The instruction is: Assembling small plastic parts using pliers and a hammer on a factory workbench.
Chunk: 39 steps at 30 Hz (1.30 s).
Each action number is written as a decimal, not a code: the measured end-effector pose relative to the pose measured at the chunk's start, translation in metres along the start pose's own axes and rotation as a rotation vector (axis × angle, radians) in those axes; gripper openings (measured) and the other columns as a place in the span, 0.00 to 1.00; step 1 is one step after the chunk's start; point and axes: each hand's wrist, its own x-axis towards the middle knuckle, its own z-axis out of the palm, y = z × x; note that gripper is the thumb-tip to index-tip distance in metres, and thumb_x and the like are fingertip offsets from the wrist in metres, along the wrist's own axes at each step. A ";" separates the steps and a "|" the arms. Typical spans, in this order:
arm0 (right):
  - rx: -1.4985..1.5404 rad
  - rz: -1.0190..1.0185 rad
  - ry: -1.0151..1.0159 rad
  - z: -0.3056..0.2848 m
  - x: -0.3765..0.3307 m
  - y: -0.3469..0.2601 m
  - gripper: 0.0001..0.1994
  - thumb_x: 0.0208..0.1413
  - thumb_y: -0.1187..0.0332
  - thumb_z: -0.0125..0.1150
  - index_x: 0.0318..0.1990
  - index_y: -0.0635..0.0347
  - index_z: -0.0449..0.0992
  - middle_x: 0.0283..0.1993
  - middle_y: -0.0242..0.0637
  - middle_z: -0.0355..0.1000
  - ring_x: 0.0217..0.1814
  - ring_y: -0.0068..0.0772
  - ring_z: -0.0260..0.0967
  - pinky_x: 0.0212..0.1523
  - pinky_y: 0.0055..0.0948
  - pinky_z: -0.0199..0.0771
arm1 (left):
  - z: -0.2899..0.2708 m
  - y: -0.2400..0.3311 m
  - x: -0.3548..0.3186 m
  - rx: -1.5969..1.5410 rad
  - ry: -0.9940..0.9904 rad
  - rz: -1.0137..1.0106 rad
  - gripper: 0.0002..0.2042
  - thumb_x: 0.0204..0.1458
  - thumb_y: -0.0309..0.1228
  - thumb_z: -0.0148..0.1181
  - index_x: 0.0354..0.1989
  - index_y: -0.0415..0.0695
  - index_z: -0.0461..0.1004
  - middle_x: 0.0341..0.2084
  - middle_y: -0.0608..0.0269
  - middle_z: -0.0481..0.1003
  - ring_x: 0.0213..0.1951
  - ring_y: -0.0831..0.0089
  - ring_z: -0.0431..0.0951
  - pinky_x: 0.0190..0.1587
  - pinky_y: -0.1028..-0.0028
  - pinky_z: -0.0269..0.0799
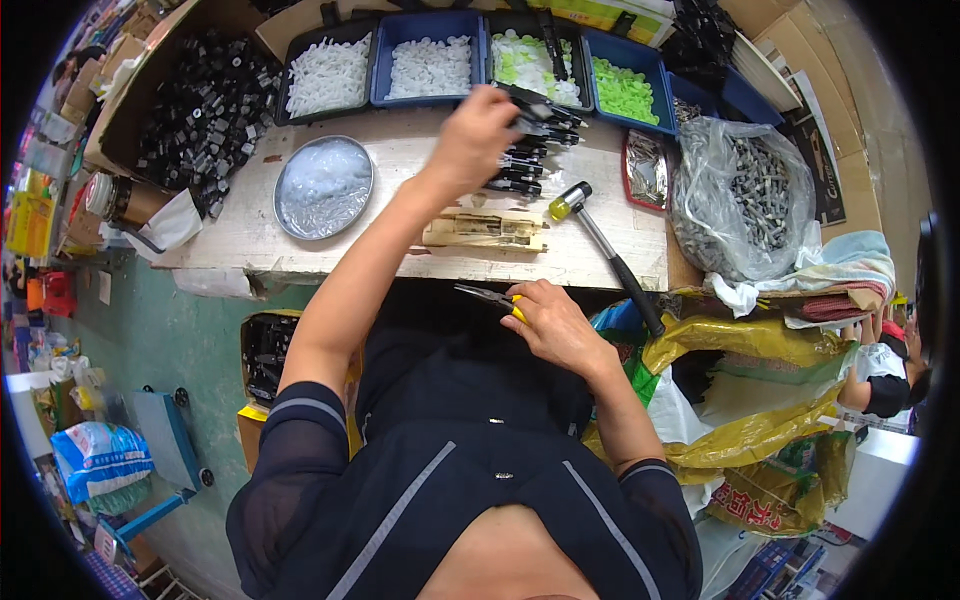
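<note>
My left hand [474,140] reaches over the bench to a pile of long black parts [545,130]. Its fingers are curled together at the pile's left side, slightly blurred; what they hold, if anything, I cannot make out. At the bench's front edge, my right hand [562,325] is closed around pliers with yellow handles [518,309], their jaws pointing left. Between the two hands lies a wooden block fixture [484,230] with a slot and metal pieces. To its right rests a hammer [607,246] with a yellowish head and black grip, its handle overhanging the edge.
Bins of white pieces [328,78] and green pieces [622,92] line the back. A round metal dish [323,188] sits left, beside a large box of black parts [210,110]. At right are a red-rimmed tray [645,170] and a plastic bag of metal parts [745,200].
</note>
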 end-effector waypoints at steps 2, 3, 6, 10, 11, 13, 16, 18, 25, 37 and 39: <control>0.071 0.006 0.074 -0.004 -0.001 0.002 0.12 0.50 0.66 0.56 0.32 0.69 0.72 0.43 0.44 0.68 0.44 0.45 0.65 0.46 0.37 0.65 | -0.039 0.008 -0.009 -0.191 0.060 -0.248 0.11 0.46 0.22 0.56 0.40 0.35 0.70 0.29 0.57 0.72 0.31 0.67 0.73 0.35 0.74 0.69; 0.113 0.012 0.133 -0.005 -0.001 0.002 0.11 0.50 0.67 0.56 0.32 0.69 0.72 0.42 0.44 0.68 0.42 0.46 0.65 0.45 0.37 0.66 | -0.050 0.015 -0.018 -0.592 0.119 -0.484 0.14 0.50 0.23 0.53 0.46 0.36 0.67 0.30 0.59 0.73 0.32 0.74 0.73 0.36 0.77 0.69; 0.205 0.023 0.327 -0.010 0.011 -0.001 0.11 0.52 0.68 0.55 0.34 0.71 0.70 0.41 0.49 0.68 0.43 0.49 0.65 0.44 0.36 0.66 | -0.071 0.027 -0.057 -0.992 0.013 -0.701 0.18 0.51 0.24 0.48 0.52 0.38 0.61 0.31 0.59 0.73 0.33 0.75 0.73 0.36 0.77 0.70; 0.169 -0.005 0.316 -0.019 0.033 -0.008 0.13 0.52 0.68 0.54 0.37 0.74 0.70 0.43 0.51 0.67 0.46 0.49 0.63 0.47 0.36 0.64 | -0.069 0.054 -0.094 -1.097 -0.019 -0.870 0.13 0.56 0.30 0.49 0.48 0.40 0.63 0.23 0.66 0.70 0.23 0.81 0.70 0.24 0.83 0.66; 0.175 -0.008 0.306 -0.018 0.035 -0.011 0.13 0.52 0.68 0.54 0.37 0.74 0.70 0.43 0.51 0.67 0.46 0.49 0.63 0.47 0.36 0.64 | -0.066 0.058 -0.102 -1.021 0.001 -0.869 0.13 0.56 0.31 0.49 0.48 0.40 0.64 0.22 0.68 0.69 0.21 0.84 0.68 0.22 0.85 0.64; 0.173 -0.021 0.264 -0.017 0.039 -0.015 0.13 0.53 0.68 0.53 0.36 0.73 0.70 0.44 0.50 0.67 0.46 0.49 0.63 0.47 0.36 0.64 | -0.068 0.065 -0.105 -0.913 -0.025 -0.841 0.13 0.56 0.32 0.50 0.48 0.41 0.66 0.20 0.69 0.69 0.20 0.86 0.66 0.21 0.85 0.63; 0.169 -0.050 0.260 -0.016 0.042 -0.023 0.10 0.54 0.68 0.52 0.33 0.70 0.70 0.44 0.50 0.67 0.45 0.49 0.64 0.45 0.37 0.65 | -0.071 0.069 -0.109 -0.775 -0.018 -0.795 0.13 0.55 0.32 0.51 0.46 0.40 0.69 0.17 0.70 0.68 0.18 0.86 0.65 0.20 0.85 0.62; 0.150 -0.063 0.260 -0.017 0.042 -0.025 0.10 0.54 0.68 0.52 0.33 0.70 0.70 0.44 0.49 0.67 0.44 0.49 0.64 0.45 0.37 0.65 | -0.073 0.070 -0.110 -0.719 -0.025 -0.758 0.13 0.54 0.32 0.52 0.46 0.40 0.69 0.17 0.70 0.67 0.17 0.86 0.65 0.20 0.85 0.62; 0.111 -0.048 0.221 -0.018 0.037 -0.026 0.12 0.52 0.68 0.54 0.34 0.72 0.70 0.43 0.49 0.67 0.44 0.47 0.63 0.46 0.36 0.64 | -0.077 0.076 -0.113 -0.716 0.025 -0.763 0.13 0.54 0.32 0.53 0.45 0.38 0.70 0.17 0.70 0.68 0.16 0.86 0.64 0.19 0.84 0.61; 0.116 -0.020 0.057 -0.018 0.043 -0.032 0.11 0.50 0.68 0.55 0.26 0.71 0.68 0.31 0.48 0.65 0.34 0.49 0.65 0.35 0.39 0.67 | -0.078 0.078 -0.122 -0.540 -0.015 -0.743 0.10 0.53 0.30 0.53 0.39 0.38 0.71 0.17 0.66 0.70 0.14 0.83 0.65 0.18 0.83 0.60; 0.093 -0.064 0.033 -0.015 0.041 -0.027 0.10 0.49 0.70 0.56 0.25 0.70 0.67 0.29 0.47 0.64 0.31 0.50 0.64 0.32 0.39 0.66 | -0.085 0.073 -0.127 -0.922 -0.124 -1.019 0.08 0.53 0.30 0.52 0.36 0.38 0.70 0.15 0.63 0.70 0.12 0.80 0.66 0.15 0.82 0.60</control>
